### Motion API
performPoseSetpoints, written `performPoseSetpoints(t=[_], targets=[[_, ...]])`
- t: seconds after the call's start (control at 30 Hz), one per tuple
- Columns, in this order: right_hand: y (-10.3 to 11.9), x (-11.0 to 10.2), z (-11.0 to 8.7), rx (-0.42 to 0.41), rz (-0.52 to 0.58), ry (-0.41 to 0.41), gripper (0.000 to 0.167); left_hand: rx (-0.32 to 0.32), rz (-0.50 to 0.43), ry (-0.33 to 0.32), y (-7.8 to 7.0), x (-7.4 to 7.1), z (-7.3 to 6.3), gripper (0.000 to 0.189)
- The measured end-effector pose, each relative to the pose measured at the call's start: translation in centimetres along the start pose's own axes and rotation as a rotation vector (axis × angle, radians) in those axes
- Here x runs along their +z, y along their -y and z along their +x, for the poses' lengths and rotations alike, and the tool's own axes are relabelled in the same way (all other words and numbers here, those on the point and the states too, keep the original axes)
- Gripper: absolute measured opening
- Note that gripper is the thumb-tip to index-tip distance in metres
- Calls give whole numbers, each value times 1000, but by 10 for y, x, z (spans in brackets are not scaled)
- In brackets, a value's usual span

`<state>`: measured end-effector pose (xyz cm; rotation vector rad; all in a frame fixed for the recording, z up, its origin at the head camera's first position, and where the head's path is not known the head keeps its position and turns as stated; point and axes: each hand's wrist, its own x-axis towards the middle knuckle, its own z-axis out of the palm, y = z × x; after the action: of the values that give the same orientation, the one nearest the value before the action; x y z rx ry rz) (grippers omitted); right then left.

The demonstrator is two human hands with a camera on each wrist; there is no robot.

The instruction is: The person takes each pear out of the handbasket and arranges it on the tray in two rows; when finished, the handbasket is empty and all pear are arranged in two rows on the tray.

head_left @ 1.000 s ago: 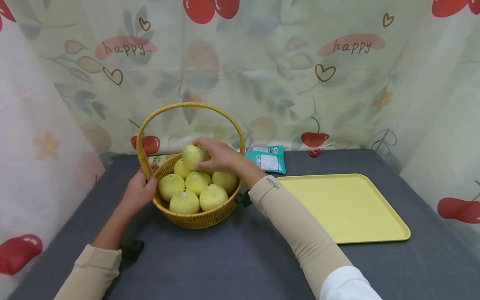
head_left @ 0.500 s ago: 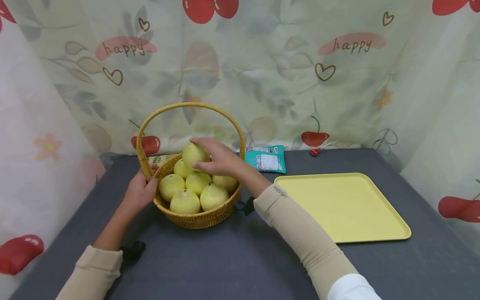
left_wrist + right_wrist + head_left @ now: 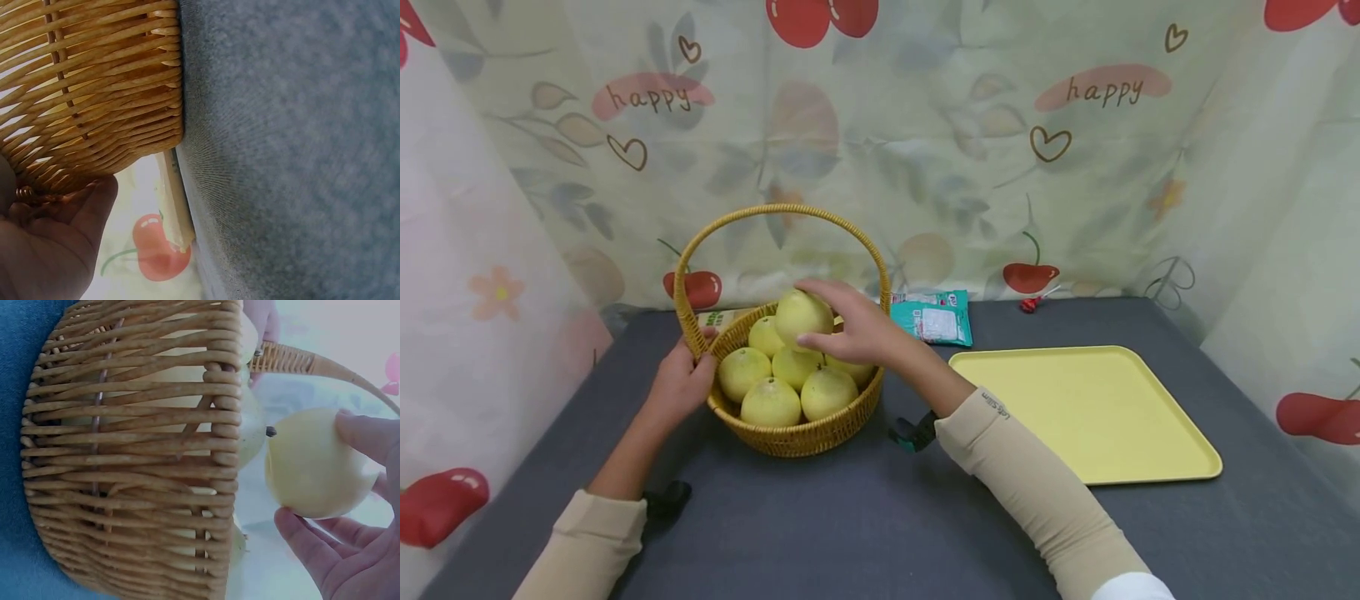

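Note:
A woven wicker basket (image 3: 790, 433) with a tall arched handle (image 3: 778, 210) stands on the grey table and holds several pale yellow round fruits (image 3: 769, 402). My right hand (image 3: 850, 329) grips one yellow fruit (image 3: 802, 317) and holds it just above the pile, under the handle; in the right wrist view the same fruit (image 3: 315, 464) sits between thumb and fingers beside the basket wall (image 3: 144, 456). My left hand (image 3: 681, 382) holds the basket's left rim where the handle joins; the left wrist view shows the palm (image 3: 53, 250) against the weave (image 3: 94, 87).
A flat yellow tray (image 3: 1086, 412) lies on the table right of the basket. A teal snack packet (image 3: 934, 317) and a small red lollipop (image 3: 1030, 304) lie near the back edge. A patterned curtain (image 3: 925, 142) closes in the back and both sides.
My right hand has lifted the gripped fruit up off the pile and slightly to the right, and the right forearm has drawn back. The left hand stays on the basket rim.

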<state>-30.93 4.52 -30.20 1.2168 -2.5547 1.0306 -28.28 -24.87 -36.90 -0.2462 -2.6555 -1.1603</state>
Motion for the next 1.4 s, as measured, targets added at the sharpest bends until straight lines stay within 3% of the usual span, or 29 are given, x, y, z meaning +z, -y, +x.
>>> performPoseSetpoints(t=[0.53, 1.0, 1.23, 1.4], targets=[[1, -20, -44, -53, 105, -73, 60, 5, 3, -5, 1, 1, 1, 50], [-5, -48, -97, 79, 158, -130, 59, 12, -5, 4, 1, 0, -1, 50], [-22, -62, -118, 139, 172, -131, 58, 28, -1, -20, 3, -2, 0, 48], [-37, -71, -130, 205, 180, -128, 57, 25, -11, 4, 4, -1, 0, 49]])
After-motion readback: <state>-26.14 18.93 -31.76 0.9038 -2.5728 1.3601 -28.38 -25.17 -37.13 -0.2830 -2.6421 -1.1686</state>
